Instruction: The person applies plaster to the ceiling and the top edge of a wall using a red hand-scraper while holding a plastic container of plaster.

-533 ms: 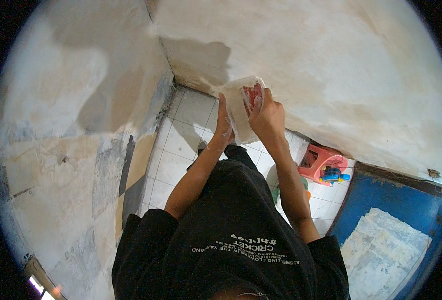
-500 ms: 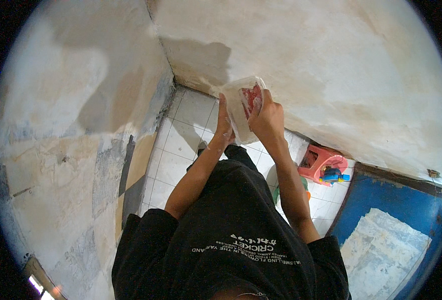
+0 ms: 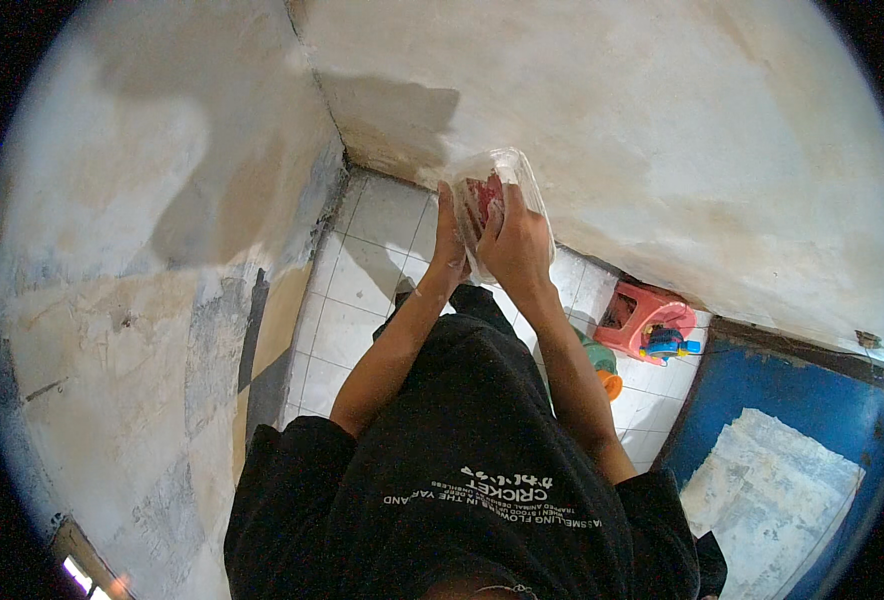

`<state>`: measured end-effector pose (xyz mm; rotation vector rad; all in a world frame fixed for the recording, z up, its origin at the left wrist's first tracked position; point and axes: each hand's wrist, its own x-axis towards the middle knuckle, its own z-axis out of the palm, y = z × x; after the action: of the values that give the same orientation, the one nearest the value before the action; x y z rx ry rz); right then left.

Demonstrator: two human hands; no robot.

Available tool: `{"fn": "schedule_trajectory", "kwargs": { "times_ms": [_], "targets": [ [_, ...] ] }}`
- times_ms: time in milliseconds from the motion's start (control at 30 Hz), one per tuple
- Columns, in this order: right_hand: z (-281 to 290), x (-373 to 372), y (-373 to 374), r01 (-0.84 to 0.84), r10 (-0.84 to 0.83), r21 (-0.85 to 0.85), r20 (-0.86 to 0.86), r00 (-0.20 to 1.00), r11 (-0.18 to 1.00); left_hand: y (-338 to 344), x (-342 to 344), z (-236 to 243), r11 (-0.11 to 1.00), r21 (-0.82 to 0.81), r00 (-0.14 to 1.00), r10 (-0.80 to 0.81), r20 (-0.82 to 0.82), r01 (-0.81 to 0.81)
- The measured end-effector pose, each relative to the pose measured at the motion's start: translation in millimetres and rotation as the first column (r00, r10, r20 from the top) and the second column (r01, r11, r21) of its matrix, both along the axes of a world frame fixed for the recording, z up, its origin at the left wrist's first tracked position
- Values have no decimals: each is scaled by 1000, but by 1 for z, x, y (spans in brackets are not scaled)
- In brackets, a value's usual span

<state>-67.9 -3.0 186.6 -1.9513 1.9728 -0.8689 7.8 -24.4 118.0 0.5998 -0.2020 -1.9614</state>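
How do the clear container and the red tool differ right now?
Colour: the clear container is see-through, while the red tool is red with whitish smears.
Size: the clear container is larger; the red tool fits within its outline.
Hold: the left hand supports the clear container; the right hand grips the red tool.
Shared: both are hand-held, with whitish residue.

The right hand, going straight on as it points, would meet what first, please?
The right hand would probably first meet the far end of the clear container, past the red piece it holds; depth is unclear.
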Motion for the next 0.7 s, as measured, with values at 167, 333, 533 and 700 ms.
{"fn": "schedule_trajectory", "kwargs": {
  "times_ms": [167,333,533,700],
  "targets": [
    [12,-3,-9,24,-24,15,40,999,1000,0,4,-2,999,-53,1000,-6,-2,6],
    [41,-7,-6,50,-53,46,66,996,998,1,6,-4,998,-65,1000,-8,-25,6],
    [15,-13,-2,83,-94,102,100,991,991,-4,0,-24,999,-30,1000,-14,11,15],
    [10,-17,-3,96,-103,58,143,984,994,0,3,-6,999,-45,998,6,58,-3]
  ]
}}
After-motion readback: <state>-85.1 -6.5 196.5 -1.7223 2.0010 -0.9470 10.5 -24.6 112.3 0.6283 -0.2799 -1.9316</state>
